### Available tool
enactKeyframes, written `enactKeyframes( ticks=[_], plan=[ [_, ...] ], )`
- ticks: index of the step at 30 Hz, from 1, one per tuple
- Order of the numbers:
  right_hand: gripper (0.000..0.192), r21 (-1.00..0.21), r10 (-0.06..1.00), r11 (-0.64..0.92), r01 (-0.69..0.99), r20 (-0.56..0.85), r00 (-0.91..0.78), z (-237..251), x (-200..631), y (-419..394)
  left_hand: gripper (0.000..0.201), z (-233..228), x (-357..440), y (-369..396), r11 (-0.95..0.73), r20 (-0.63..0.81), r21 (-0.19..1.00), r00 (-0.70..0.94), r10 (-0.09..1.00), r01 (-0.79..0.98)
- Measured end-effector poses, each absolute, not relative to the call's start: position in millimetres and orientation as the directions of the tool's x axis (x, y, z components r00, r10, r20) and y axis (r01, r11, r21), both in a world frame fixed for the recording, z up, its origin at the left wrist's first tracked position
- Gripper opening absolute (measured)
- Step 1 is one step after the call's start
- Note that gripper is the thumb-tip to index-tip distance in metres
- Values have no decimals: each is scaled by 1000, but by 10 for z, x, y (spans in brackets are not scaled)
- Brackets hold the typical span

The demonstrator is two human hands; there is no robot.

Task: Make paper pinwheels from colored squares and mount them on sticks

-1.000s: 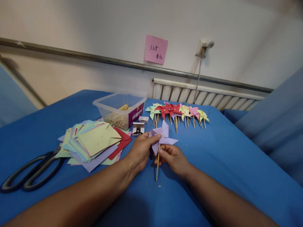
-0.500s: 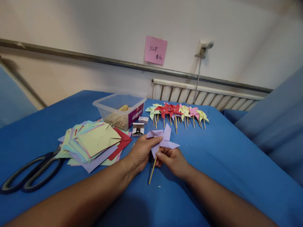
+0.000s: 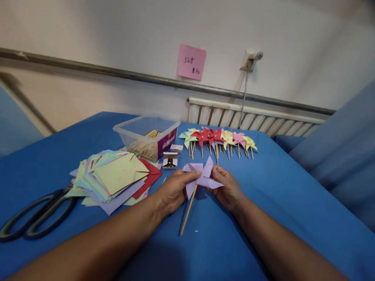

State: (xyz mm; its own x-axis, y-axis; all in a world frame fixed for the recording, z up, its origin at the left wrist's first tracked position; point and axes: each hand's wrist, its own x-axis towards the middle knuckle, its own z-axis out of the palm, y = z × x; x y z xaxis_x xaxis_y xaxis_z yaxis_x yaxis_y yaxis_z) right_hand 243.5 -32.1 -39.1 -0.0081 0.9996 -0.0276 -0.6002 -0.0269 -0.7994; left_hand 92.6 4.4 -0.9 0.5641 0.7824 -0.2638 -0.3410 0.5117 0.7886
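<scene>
A lilac paper pinwheel (image 3: pixel 200 178) on a thin wooden stick (image 3: pixel 189 210) is held over the blue cloth. My left hand (image 3: pixel 175 189) is closed on it, the thumb pressed over its middle and the other fingers behind. At its right side my right hand (image 3: pixel 227 188) has curled fingers at the blades, partly hidden behind the paper. The stick slants down from the pinwheel, clear of both hands. Just behind my left hand stands a small open box of metal pins (image 3: pixel 170 161).
Finished pinwheels (image 3: pixel 215 136) in several colours lie at the back. A clear plastic tub (image 3: pixel 131 136) holds wooden sticks. Left are stacked paper squares (image 3: pixel 117 173) and large scissors (image 3: pixel 43 214). A small closed box (image 3: pixel 176 148) sits by the tub. A radiator (image 3: pixel 216 113) lines the wall.
My right hand has left the stick and moved up and right to the pinwheel's blades. My left hand keeps its hold. The stick's lower end has shifted slightly down and left.
</scene>
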Motion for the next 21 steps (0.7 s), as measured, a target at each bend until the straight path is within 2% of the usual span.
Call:
enactKeyframes(
  ticks=[12,17,21],
  plan=[
    [25,-832,1000,6,-554,14,-10,-426,2403,-337,25,-31,928,-10,564,-281,775,643,712,-286],
    [27,-796,999,-31,-604,-17,-30,-400,2422,-342,19,-60,924,18,596,-291,750,665,688,-288],
    [26,-779,999,-40,-625,-13,-47,-379,2439,-343,24,-88,918,27,604,-285,747,688,668,-277]
  ],
)
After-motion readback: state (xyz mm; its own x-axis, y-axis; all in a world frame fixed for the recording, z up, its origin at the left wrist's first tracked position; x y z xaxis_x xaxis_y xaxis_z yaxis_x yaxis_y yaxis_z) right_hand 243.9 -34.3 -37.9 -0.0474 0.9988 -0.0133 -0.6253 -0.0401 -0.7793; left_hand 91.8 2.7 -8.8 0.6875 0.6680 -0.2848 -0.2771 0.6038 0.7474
